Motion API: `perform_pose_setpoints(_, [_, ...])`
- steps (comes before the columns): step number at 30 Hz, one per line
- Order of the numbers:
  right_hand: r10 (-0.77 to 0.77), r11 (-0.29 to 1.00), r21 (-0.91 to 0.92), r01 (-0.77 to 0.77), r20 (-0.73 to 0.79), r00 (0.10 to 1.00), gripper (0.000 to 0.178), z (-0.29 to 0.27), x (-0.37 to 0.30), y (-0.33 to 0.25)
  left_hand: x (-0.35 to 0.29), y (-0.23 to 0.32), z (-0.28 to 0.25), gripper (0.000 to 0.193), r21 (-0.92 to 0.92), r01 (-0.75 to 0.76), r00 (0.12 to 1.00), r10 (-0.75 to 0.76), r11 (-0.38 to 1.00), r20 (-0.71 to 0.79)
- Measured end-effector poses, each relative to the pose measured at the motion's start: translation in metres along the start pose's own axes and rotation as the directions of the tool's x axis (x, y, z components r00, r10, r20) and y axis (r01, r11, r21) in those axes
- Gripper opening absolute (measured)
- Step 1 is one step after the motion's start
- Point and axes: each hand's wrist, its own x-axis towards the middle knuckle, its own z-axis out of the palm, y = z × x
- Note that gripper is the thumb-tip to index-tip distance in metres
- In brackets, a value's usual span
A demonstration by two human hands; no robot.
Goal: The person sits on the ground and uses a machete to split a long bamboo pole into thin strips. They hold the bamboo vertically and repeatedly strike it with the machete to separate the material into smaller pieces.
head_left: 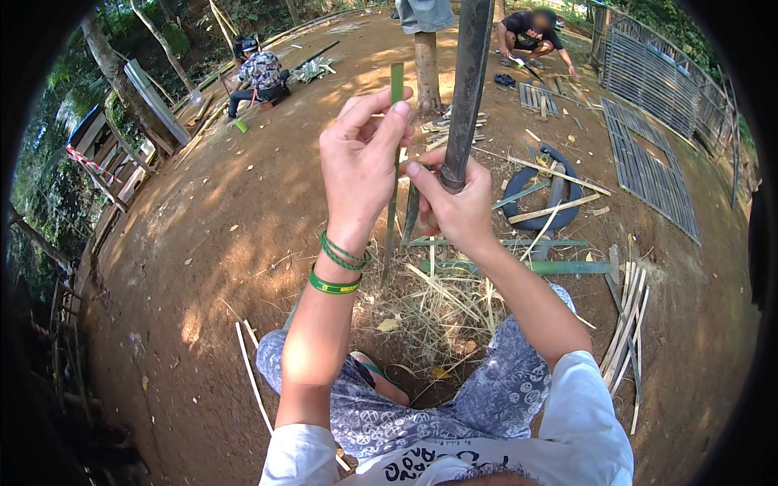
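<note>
My left hand (361, 154) is raised in front of me, its thumb and fingers pinching a narrow green bamboo strip (396, 81) that stands nearly upright and runs down below the hand. Close to its right, my right hand (462, 202) is closed around the lower end of a machete (470, 89), whose dark blade points up and away. A short dark green piece (412, 212) hangs under the right hand's fingers; I cannot tell whether it is part of the strip. Pale bamboo shavings (442, 300) lie on the ground below, between my legs.
A green bamboo length (559, 267) lies across the ground ahead. Split strips (628, 324) lie at right. Beyond are a black ring (519, 194), a slatted panel (648, 162) and a tree trunk (427, 73). People crouch at back left (263, 73) and back right (531, 36).
</note>
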Motion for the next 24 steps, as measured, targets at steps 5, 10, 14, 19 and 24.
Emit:
perform_pose_setpoints(5, [-0.113, 0.993, 0.039, 0.110, 0.083, 0.990, 0.014, -0.011, 0.002, 0.001, -0.020, -0.018, -0.028, 0.022, -0.004, 0.014, 0.996, -0.014, 1.000, 0.091])
perform_pose_setpoints(10, [-0.073, 0.996, 0.069, 0.063, 0.156, 0.985, 0.016, -0.018, 0.002, 0.006, -0.057, -0.056, -0.030, 0.024, 0.037, 0.022, 0.988, -0.027, 0.999, 0.150])
perform_pose_setpoints(14, [-0.035, 0.991, 0.131, 0.013, 0.166, 0.986, 0.019, -0.020, 0.006, 0.006, -0.066, -0.063, -0.028, 0.024, -0.060, 0.112, 0.987, -0.103, 0.992, 0.124])
perform_pose_setpoints(19, [-0.062, 0.985, 0.166, 0.040, 0.130, 0.990, 0.018, -0.017, 0.024, -0.017, -0.053, -0.040, -0.025, 0.026, -0.136, 0.099, 0.982, -0.075, 0.986, 0.174])
perform_pose_setpoints(24, [-0.153, 0.965, 0.236, 0.116, 0.141, 0.978, 0.019, -0.001, 0.043, -0.058, -0.046, -0.020, -0.026, 0.026, -0.004, -0.143, 0.988, 0.143, 0.990, 0.052])
